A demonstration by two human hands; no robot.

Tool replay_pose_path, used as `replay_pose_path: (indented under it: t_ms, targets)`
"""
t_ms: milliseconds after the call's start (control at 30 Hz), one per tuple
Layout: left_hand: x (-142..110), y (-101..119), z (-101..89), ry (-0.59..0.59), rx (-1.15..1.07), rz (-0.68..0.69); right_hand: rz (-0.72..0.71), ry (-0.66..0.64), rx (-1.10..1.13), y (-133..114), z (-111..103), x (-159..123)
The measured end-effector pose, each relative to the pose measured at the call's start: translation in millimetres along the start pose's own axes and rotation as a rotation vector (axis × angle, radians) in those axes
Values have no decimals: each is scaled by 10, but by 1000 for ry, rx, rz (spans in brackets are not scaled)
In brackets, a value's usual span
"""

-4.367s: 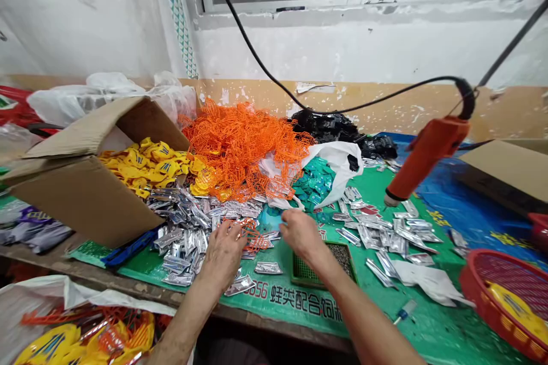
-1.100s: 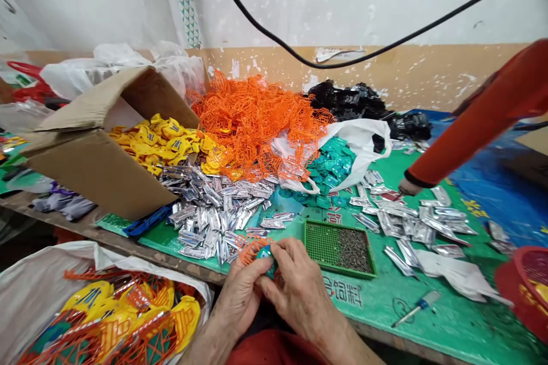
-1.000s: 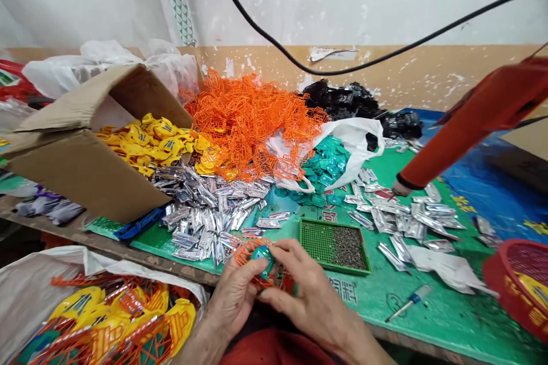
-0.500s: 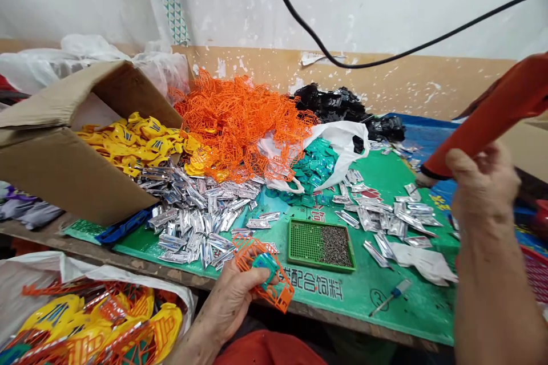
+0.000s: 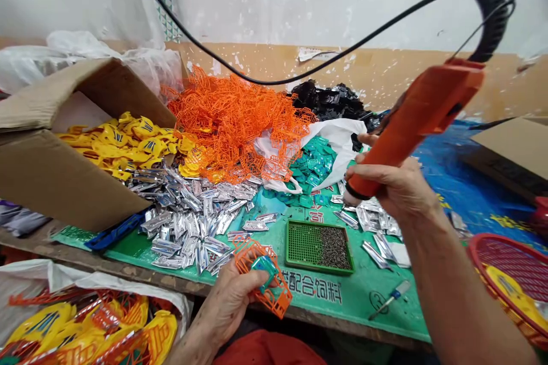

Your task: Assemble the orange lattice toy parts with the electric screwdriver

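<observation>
My left hand (image 5: 237, 285) pinches an orange lattice plastic frame (image 5: 280, 300) with a small green plastic part (image 5: 264, 267) lying in it, the thumb pressed on the green part. They are held above the table's front edge. My right hand (image 5: 396, 182) is wrapped round an orange electric screwdriver (image 5: 406, 125), its tip end pointing down and left over silvery parts. A black cable (image 5: 363, 48) runs from its top. Between the hands on the table stands a green tray (image 5: 295, 245) with many small dark screws (image 5: 336, 247) heaped in its right half.
Silvery parts (image 5: 184, 228), orange frames (image 5: 235, 120), green parts (image 5: 317, 162) and black parts (image 5: 334, 102) lie in heaps. A tilted cardboard box (image 5: 64, 177) spills yellow parts (image 5: 137, 140). A small screwdriver (image 5: 390, 298) lies right of the tray. A red basket (image 5: 500, 245) stands at right.
My right hand has swung the electric screwdriver leftward, from the right side toward the table's middle. The view has turned slightly right. My left hand keeps its hold on the frame.
</observation>
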State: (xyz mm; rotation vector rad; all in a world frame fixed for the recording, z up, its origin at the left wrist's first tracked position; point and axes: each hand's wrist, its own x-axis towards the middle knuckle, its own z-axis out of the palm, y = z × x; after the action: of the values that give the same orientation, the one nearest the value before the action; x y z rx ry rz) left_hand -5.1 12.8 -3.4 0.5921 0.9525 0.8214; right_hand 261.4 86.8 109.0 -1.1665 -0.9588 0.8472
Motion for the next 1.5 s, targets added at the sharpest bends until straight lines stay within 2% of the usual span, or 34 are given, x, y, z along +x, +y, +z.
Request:
replay_pose_path:
  t_ms: [167,333,433,533,733,833,1500]
  targets:
    - [-4,19,22,13,26,-1,-52,63,35,151,240,-127]
    - [-18,67,54,8,35,0,-171,45,125,34,298,-67]
    - [4,63,68,-28,25,11,-158,75,143,9,320,-38]
    - [29,43,88,-48,4,1,-137,93,154,159,374,-100]
    - [41,29,130,-68,-34,-19,-171,140,122,640,480,-278]
    - [34,37,146,-43,-26,-23,-178,174,104,746,497,-294]
    - [61,5,147,-41,-52,-51,-185,155,4,845,519,-295]
